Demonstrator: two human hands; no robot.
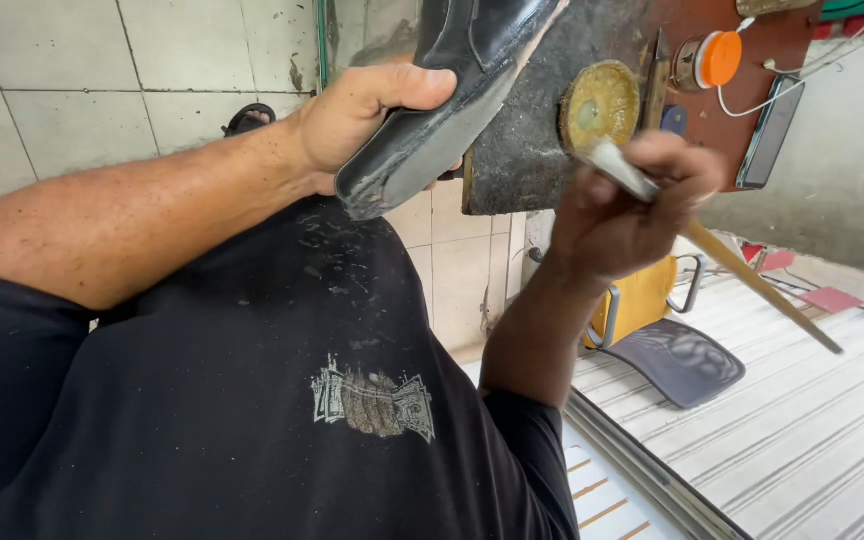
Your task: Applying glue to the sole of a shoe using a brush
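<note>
- Our left hand (367, 110), upper centre of the frame, is closed around a black shoe (442, 95); the thumb lies across the upper, the other fingers are hidden behind it.
- Shoe: tilted, its toe pointing down toward lower centre, its grey sole edge turned to the right, its heel end running out of the top of the frame.
- Our right hand (627, 205), right of centre, is clenched on a brush (620, 168); the pale head shows above the knuckles, and a wooden handle (767, 290) runs down to the right.
- Brush head: just beside, perhaps touching, a round yellow tin (600, 105); we cannot tell whether contact is made.
- Tin: resting on a dark, rough board (522, 150), just right of the shoe.
- Upper right: an orange-capped spool (709, 60), a white cord (822, 60) and a dark phone (767, 135) on a reddish surface.
- Lower half: our black shirt (252, 400) with a grey print.
- Right of centre, behind the right forearm: a chair (667, 345) with a yellow back and dark seat, on pale ribbed flooring.
- Upper left: pale tiles (82, 80).
</note>
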